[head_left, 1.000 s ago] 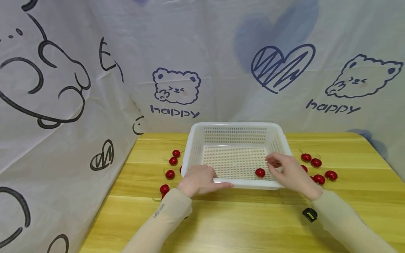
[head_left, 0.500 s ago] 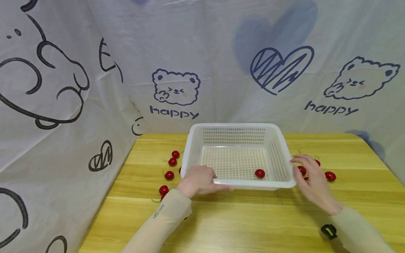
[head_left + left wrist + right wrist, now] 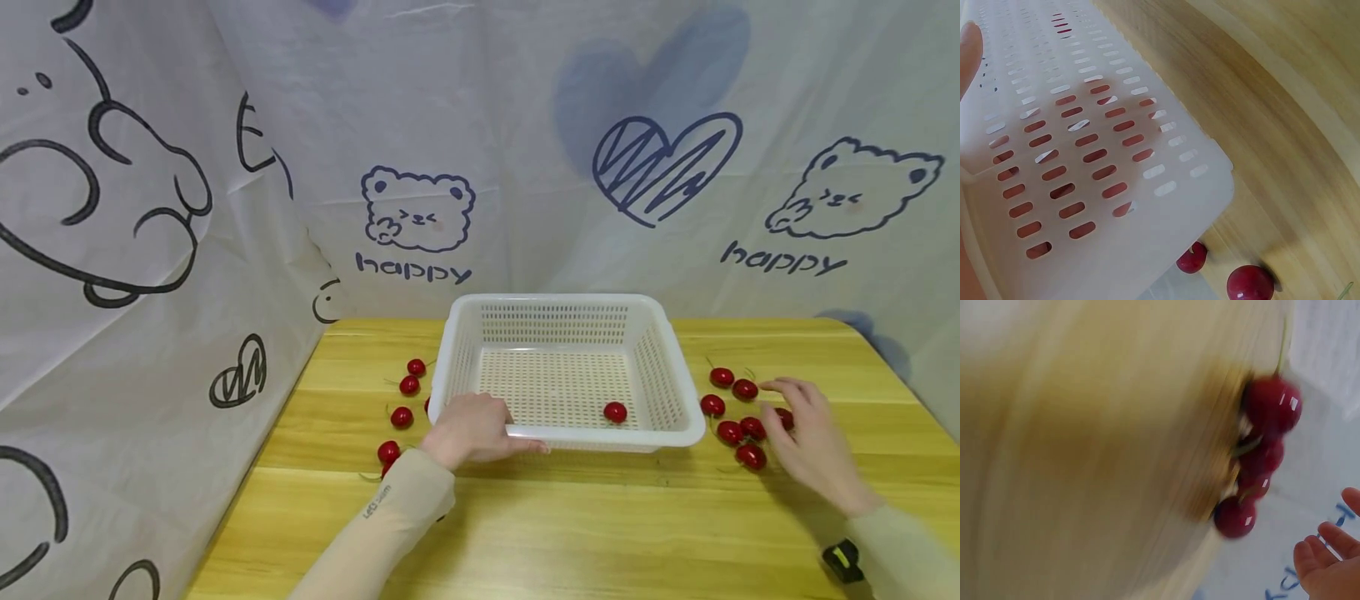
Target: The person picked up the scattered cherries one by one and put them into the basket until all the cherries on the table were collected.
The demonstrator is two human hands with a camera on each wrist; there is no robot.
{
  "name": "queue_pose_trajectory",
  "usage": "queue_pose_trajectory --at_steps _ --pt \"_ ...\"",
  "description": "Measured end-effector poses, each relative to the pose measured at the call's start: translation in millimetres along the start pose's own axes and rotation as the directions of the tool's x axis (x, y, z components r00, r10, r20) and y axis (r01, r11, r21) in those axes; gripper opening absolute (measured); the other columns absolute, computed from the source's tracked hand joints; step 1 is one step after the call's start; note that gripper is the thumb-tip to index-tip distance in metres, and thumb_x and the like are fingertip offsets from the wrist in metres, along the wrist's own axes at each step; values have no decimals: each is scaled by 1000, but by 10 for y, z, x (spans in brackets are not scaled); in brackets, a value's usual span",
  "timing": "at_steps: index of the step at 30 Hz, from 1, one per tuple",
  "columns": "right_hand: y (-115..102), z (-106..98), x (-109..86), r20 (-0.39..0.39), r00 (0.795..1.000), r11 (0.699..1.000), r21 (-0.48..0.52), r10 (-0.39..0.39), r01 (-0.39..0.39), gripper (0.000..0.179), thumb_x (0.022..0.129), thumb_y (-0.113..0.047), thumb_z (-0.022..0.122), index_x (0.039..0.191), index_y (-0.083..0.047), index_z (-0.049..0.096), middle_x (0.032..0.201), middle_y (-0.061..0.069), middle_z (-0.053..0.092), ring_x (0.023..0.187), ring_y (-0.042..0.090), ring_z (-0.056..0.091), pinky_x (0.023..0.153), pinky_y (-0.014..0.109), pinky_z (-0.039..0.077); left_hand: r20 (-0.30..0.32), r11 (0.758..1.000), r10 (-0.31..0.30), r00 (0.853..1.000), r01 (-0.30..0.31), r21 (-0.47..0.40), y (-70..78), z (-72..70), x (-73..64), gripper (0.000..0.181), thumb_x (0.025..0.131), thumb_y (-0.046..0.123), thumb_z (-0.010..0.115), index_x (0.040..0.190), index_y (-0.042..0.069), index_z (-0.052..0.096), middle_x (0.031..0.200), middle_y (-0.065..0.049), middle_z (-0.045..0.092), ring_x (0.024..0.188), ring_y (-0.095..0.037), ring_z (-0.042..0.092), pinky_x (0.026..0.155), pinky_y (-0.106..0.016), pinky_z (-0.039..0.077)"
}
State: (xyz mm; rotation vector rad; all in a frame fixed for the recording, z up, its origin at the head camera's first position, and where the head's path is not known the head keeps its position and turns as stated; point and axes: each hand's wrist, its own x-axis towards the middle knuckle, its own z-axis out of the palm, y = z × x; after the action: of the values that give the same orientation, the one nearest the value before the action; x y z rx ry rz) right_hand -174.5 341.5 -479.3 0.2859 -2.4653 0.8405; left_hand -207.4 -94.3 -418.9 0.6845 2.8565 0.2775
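Note:
My left hand (image 3: 474,427) grips the near rim of a white plastic basket (image 3: 678,367) at its left corner, thumb along the outside and fingers inside. Through the slotted wall (image 3: 1166,187) the fingers show in the left wrist view. One red cherry (image 3: 615,412) lies on the basket floor near the front right. Right of the basket, my right hand (image 3: 813,442) hovers by a group of cherries (image 3: 752,457), its fingers spread and holding nothing. One cherry (image 3: 784,418) is partly hidden behind that hand. In the right wrist view, cherries (image 3: 1272,405) with green stems sit beyond the fingertips (image 3: 1332,534).
Several more cherries (image 3: 402,417) lie on the wooden table (image 3: 570,533) left of the basket, some partly hidden by the left sleeve (image 3: 408,500) and the basket. A printed white cloth (image 3: 525,167) hangs behind and along the left side.
My right hand has moved from inside the basket, over its right rim, out to the cherries on the right. My left hand and the basket have stayed in place.

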Motion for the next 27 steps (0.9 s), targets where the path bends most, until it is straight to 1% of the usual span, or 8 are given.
queue_pose_trajectory --at_steps 1,2,5,8,12,17,22,27 --pt "43 -29 -5 10 1000 1000 -9 3 -3 28 98 -4 51 122 10 57 127 38 48 114 54 44 89 63 33 1 1000 -2 1000 2 -2 0 -1 -2 61 79 81 59 71 21 66 58 7 57 52 -10 46 51 -26 42" --pt "87 -55 -11 23 1000 1000 -23 4 -4 29 98 -3 51 123 10 57 127 39 47 114 56 43 87 66 32 2 1000 -3 1000 3 -3 -1 0 -2 61 79 81 59 70 21 66 58 6 57 52 -10 46 51 -26 41" --pt "212 -119 -31 70 998 997 -75 -3 9 33 95 1 53 126 11 54 129 42 45 114 59 41 89 71 32 2 1000 -7 1000 7 -2 -5 6 -3 61 79 81 59 69 21 64 58 6 56 53 -10 45 51 -26 41" --pt "317 -150 -52 139 990 989 -143 -28 48 40 89 5 57 129 10 53 130 45 44 112 62 42 88 73 34 4 1000 -10 1000 10 1 -8 9 0 61 79 81 59 69 21 65 58 6 56 53 -10 45 51 -26 40" --pt "397 -151 -84 228 972 975 -202 -48 96 48 83 7 60 131 9 53 131 46 45 108 64 46 86 73 38 9 1000 -10 1000 10 5 -2 4 6 61 79 81 58 70 22 65 58 6 56 53 -10 45 51 -26 40" --pt "415 -120 -115 301 953 971 -219 -28 98 49 83 7 61 131 9 54 132 47 44 107 66 47 85 76 39 6 1000 -6 1000 6 5 -8 8 10 61 79 82 58 69 22 64 56 6 54 52 -9 44 50 -25 40" --pt "413 -108 -114 358 934 965 -249 10 85 44 84 7 59 128 13 56 133 50 41 110 68 45 88 76 38 13 1000 -15 1000 15 -14 -10 14 9 60 79 81 58 69 22 64 56 6 54 52 -9 44 50 -25 39" --pt "384 -94 -108 384 922 961 -269 39 72 42 84 6 58 125 14 59 133 50 41 111 69 45 90 75 38 18 1000 -14 1000 14 3 -3 -2 4 61 80 81 57 68 22 62 58 6 55 52 -9 45 51 -25 40"
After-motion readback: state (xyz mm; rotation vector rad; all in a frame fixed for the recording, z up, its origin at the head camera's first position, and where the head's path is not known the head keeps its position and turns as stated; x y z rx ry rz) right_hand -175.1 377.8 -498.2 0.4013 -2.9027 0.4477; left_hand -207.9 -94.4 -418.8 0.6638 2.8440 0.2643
